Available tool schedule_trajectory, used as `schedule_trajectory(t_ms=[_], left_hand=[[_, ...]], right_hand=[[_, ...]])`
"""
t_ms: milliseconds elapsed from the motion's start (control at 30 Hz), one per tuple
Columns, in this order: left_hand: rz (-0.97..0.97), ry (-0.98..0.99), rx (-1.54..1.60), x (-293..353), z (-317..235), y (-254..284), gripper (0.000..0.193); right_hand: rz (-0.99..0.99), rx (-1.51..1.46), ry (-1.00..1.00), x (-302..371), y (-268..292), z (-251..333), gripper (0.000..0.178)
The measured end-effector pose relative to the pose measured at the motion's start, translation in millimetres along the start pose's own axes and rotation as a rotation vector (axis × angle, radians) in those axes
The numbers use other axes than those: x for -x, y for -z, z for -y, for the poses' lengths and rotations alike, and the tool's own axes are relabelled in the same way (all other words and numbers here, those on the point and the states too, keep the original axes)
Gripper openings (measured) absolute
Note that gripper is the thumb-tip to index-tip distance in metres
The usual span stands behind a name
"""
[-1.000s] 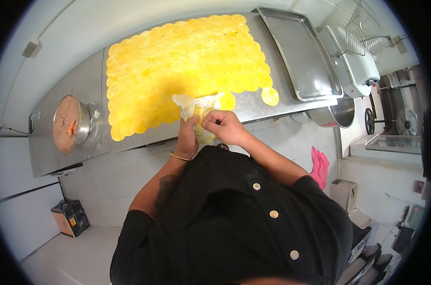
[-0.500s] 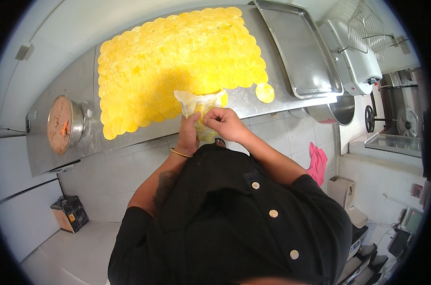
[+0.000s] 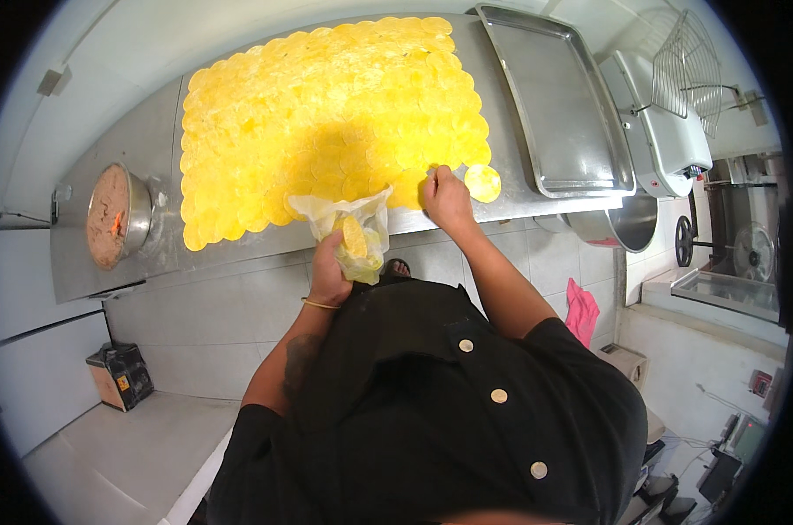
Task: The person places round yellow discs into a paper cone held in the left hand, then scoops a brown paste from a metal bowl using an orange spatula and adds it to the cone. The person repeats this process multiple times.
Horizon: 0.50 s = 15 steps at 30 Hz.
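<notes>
My left hand [image 3: 329, 273] grips a translucent plastic bag [image 3: 372, 219] at the near edge of the table. Yellow dough wrappers [image 3: 354, 237] show in its mouth. My right hand [image 3: 449, 199] is closed, fingertips pinched at the right edge of a round yellow wrapper [image 3: 408, 188] on the near edge of the layout. Spread over the table, many thin round wrappers [image 3: 326, 96] overlap in rows like scales. One separate wrapper [image 3: 483, 183] lies just right of my right hand.
A metal bowl [image 3: 140, 214] of pinkish-brown filling with an orange thing in it stands at the left on the steel table [image 3: 160, 262]. To the right lie a large metal tray [image 3: 567, 105] and a white machine [image 3: 654, 131]. A pink cloth [image 3: 580, 312] hangs lower right.
My right hand has left the bag and moved right to the wrappers at the table's near edge. My left hand and the bag have shifted slightly left and down.
</notes>
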<state>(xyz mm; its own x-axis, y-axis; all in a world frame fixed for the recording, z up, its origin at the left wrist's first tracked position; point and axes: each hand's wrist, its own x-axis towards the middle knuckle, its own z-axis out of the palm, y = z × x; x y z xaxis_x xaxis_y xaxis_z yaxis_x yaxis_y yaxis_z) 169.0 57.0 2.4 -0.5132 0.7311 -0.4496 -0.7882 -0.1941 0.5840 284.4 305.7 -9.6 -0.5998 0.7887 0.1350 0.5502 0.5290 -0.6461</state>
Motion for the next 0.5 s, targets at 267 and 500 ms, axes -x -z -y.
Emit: schedule_trajectory(t_ms=[267, 500], left_hand=[[-0.027, 0.024, 0.033, 6, -1, 14, 0.048], [0.063, 0.033, -0.047, -4, -20, -25, 0.051]], right_hand=[[0.016, 0.055, -0.062, -8, 1, -3, 0.022], [0.267, -0.445, 0.155, 53, 26, 80, 0.022]])
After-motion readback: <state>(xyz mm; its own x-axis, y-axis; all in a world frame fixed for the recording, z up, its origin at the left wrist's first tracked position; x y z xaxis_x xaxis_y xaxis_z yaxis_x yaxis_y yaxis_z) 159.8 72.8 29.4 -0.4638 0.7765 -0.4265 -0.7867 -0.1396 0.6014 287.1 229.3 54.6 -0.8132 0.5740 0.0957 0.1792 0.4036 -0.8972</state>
